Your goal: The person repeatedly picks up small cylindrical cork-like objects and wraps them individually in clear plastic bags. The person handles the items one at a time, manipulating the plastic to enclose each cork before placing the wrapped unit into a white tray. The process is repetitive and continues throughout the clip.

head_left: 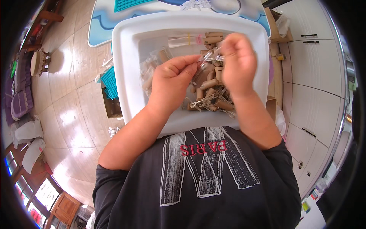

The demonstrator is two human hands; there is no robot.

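Left hand [171, 82] and right hand [238, 61] both pinching a small clear crinkly plastic bag [207, 59], over a white plastic tray [126, 76], short brown cardboard tubes [213, 82] at 6 o'clock below the bag

You pinch a small clear plastic bag [207, 61] between both hands, above brown cork-like cylinders [213, 86] piled in the white tray [126, 68]; contents possibly one cylinder.

A single head-worn fisheye camera looks steeply down from close above, over the person's chest, onto a white tray [126, 57] near the worktop [100, 23] edge; floor bends along the rim.
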